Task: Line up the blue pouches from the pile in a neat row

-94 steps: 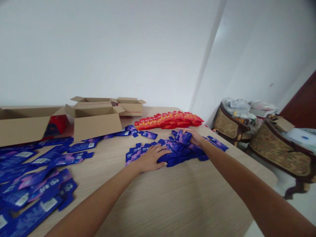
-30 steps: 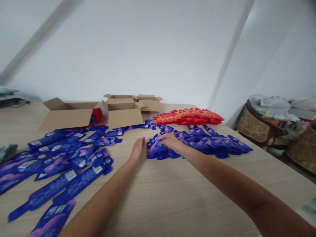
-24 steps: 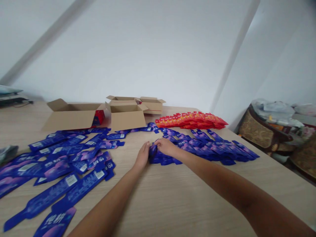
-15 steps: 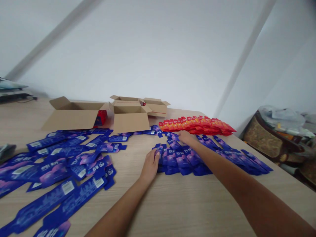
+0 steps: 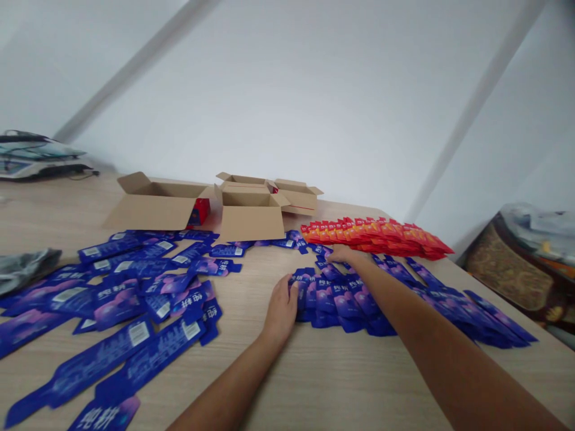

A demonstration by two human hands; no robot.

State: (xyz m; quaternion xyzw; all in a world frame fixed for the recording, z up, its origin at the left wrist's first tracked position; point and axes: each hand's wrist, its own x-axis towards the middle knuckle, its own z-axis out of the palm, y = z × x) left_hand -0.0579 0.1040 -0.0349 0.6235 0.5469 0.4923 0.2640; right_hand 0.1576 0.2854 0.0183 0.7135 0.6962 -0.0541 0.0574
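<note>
Head view: resting the left hand [image 5: 282, 308] flat, fingers together, against the near-left edge of the fanned row of blue flat cartons [image 5: 341, 296] on the wooden table [image 5: 341, 383]; reaching the right hand [image 5: 344, 254] to the row's far edge, fingers pressing down. Showing three open cardboard boxes [image 5: 251, 220], one red-orange packet row [image 5: 375, 234], scattered blue cartons [image 5: 135, 287] too many to count.
</note>
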